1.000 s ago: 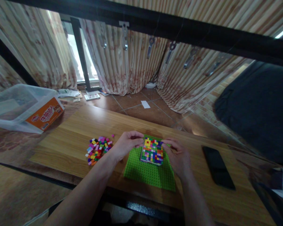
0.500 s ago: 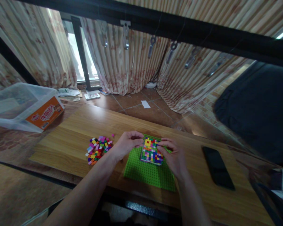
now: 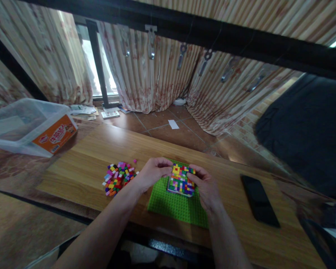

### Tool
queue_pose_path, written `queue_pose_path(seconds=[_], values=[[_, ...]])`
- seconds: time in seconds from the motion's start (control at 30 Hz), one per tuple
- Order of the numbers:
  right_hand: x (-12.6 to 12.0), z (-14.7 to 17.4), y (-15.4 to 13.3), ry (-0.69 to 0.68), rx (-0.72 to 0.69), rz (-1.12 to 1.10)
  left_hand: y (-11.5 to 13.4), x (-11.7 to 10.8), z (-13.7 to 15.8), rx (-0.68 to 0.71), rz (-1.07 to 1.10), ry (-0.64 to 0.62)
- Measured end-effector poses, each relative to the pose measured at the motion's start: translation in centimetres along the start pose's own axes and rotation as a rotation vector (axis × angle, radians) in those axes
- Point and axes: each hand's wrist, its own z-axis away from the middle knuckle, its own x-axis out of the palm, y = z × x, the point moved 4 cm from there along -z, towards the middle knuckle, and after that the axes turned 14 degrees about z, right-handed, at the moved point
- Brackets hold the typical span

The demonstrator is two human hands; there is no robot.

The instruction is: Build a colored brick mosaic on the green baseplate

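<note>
A square block of small multicoloured toy bricks (image 3: 182, 183) sits over the upper part of a green studded baseplate (image 3: 170, 209). My left hand (image 3: 154, 172) is closed at the block's upper left edge, thumb and forefinger pinched against it. On the opposite side, my right hand (image 3: 204, 183) holds the block's right edge, its thumb lying over the top and its fingers behind. Left of my left forearm lies a loose pile of small coloured bricks (image 3: 119, 177). One pink brick (image 3: 134, 161) lies a little apart from that pile.
A black phone (image 3: 260, 200) lies on the wooden table (image 3: 100, 144) to the right. Beyond the table's left end stands a clear plastic bin (image 3: 30, 127) with an orange label. A dark bar (image 3: 168, 22) with hanging metal clips crosses above.
My right thumb has moved slightly on the block's right side, and its fingers sit closer around the edge. The left hand keeps its place at the upper left.
</note>
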Motion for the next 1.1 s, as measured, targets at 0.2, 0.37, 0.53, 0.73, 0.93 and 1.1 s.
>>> queue_pose_path(seconds=[0.2,0.37,0.53,0.73,0.93,1.1], values=[[0.1,0.0,0.1,-0.004,-0.021,-0.019,0.0,0.0,0.0,0.007,-0.004,-0.007],[0.2,0.0,0.2,-0.001,-0.026,-0.001,0.2,0.1,0.3,0.018,-0.012,0.005],[-0.5,-0.2,0.1,0.027,-0.065,0.008,0.6,-0.3,0.3,0.047,0.023,0.023],[-1.6,-0.3,-0.5,0.139,-0.136,-0.02,0.8,-0.4,0.3,0.045,0.075,-0.016],[-0.5,1.4,-2.4,0.131,-0.371,0.288,0.2,-0.2,0.2,0.021,0.056,-0.082],[1.1,3.3,-4.2,0.072,-0.645,0.528,0.0,0.1,0.3,0.001,0.104,-0.151]])
